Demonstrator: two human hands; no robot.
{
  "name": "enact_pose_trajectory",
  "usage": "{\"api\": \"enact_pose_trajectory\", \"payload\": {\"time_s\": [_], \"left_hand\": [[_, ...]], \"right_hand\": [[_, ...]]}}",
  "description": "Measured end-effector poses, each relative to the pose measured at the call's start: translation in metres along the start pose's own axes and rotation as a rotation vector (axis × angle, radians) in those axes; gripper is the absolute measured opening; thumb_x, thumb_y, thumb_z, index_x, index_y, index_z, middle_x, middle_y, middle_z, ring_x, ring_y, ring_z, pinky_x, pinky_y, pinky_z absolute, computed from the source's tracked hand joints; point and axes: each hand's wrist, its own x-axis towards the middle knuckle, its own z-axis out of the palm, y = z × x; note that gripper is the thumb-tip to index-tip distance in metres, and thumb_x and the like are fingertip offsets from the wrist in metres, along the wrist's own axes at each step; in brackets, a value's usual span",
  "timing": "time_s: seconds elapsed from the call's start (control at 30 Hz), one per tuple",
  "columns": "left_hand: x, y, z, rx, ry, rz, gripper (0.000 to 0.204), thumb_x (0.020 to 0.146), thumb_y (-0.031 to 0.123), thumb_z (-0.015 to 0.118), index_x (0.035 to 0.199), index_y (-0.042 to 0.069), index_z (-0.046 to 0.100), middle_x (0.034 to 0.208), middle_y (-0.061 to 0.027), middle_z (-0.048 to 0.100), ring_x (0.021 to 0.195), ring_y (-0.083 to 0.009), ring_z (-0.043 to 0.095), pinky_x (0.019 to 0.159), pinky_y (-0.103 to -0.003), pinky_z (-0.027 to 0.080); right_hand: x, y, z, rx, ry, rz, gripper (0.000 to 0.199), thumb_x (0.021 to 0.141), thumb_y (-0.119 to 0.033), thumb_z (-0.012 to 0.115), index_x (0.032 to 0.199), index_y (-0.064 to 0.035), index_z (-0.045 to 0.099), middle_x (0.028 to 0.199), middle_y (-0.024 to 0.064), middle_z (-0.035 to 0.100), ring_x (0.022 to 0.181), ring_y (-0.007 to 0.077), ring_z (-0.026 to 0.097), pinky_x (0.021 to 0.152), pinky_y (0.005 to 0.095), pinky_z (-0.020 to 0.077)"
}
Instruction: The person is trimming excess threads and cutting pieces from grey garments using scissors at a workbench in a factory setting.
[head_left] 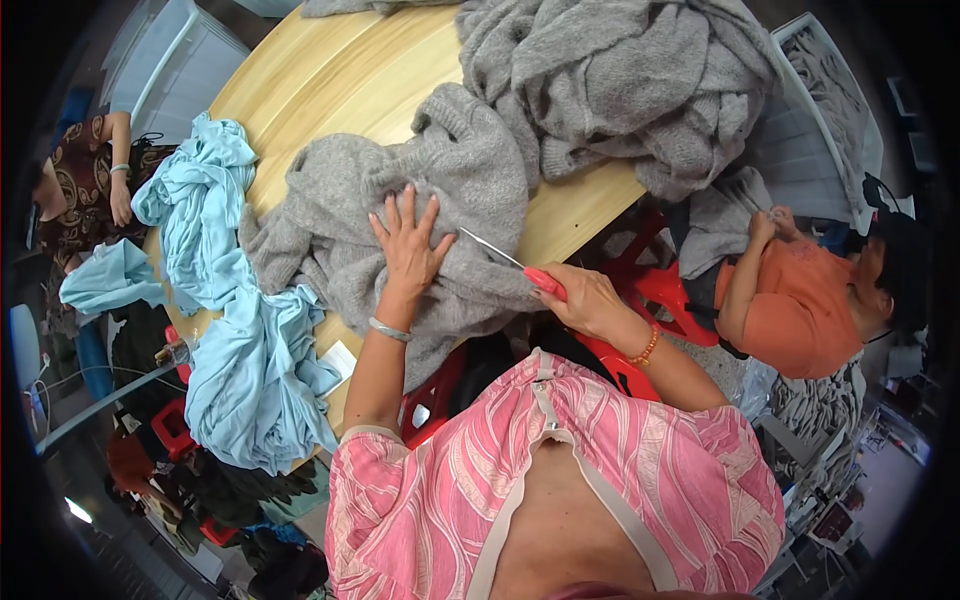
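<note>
A grey knitted sweater (460, 215) lies crumpled on the near part of the wooden table, partly hanging over its front edge. My left hand (410, 250) rests flat on the knit, fingers spread, with a bracelet at the wrist. In my right hand (590, 305) are red-handled scissors (545, 281), gripped by the handle. Their thin metal blades look closed and point up and left across the sweater, with the tip close to my left thumb. My fingers partly cover the handle.
A large heap of grey knitwear (620, 90) covers the table's far right. Light blue garments (230, 260) drape over its left edge. A co-worker in orange (800, 305) handles grey cloth at right; another person (90, 180) is at left. Plastic bins (815, 130) and red stools (650, 275) stand around.
</note>
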Motion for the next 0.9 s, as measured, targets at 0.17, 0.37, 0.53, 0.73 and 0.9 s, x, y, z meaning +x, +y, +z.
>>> {"api": "enact_pose_trajectory", "payload": {"time_s": [0.17,0.37,0.53,0.73,0.9], "left_hand": [[-0.006,-0.01,0.01,-0.099,-0.003,-0.045,0.067,0.066,0.038,0.078,0.128,0.024,0.056,0.152,-0.0141,0.022,0.138,-0.0455,0.015,0.105,-0.067,0.01],[0.001,-0.012,0.022,-0.172,-0.006,-0.054,0.067,0.065,0.037,0.079,0.127,0.027,0.056,0.149,-0.0199,0.023,0.137,-0.0465,0.017,0.105,-0.067,0.012],[-0.004,-0.018,0.023,-0.108,-0.019,-0.057,0.059,0.073,0.029,0.07,0.13,0.024,0.054,0.149,-0.021,0.021,0.137,-0.0463,0.016,0.106,-0.066,0.008],[-0.013,0.007,-0.003,-0.129,0.022,-0.038,0.061,0.078,0.027,0.062,0.136,0.02,0.047,0.153,-0.017,0.019,0.14,-0.0434,0.013,0.107,-0.064,0.002],[-0.049,0.04,-0.01,-0.198,-0.077,0.113,0.065,0.07,0.032,0.07,0.13,0.015,0.051,0.149,-0.0152,0.027,0.14,-0.0391,0.016,0.107,-0.066,0.005]], "right_hand": [[0.019,-0.033,-0.015,-0.238,-0.169,0.083,0.03,0.085,-0.032,0.061,0.1,-0.006,0.061,0.072,0.0199,0.063,0.07,0.0416,0.061,0.065,0.0487,0.0487],[0.072,-0.037,-0.007,-0.307,-0.123,0.05,0.028,0.084,-0.031,0.061,0.084,-0.0031,0.062,0.071,0.0234,0.062,0.075,0.0417,0.062,0.067,0.0493,0.0486],[0.026,-0.03,-0.025,-0.354,-0.418,0.089,0.029,0.084,-0.031,0.061,0.083,-0.002,0.061,0.074,0.0215,0.064,0.075,0.0394,0.064,0.067,0.0486,0.0497],[-0.006,-0.026,-0.035,-0.329,-0.308,0.165,0.031,0.086,-0.034,0.06,0.089,-0.0033,0.056,0.073,0.0212,0.063,0.074,0.0399,0.063,0.064,0.0489,0.0484],[-0.022,-0.027,-0.036,-0.324,-0.296,0.161,0.031,0.086,-0.033,0.061,0.087,-0.0027,0.056,0.072,0.0213,0.063,0.071,0.0404,0.063,0.063,0.0491,0.0485]]}}
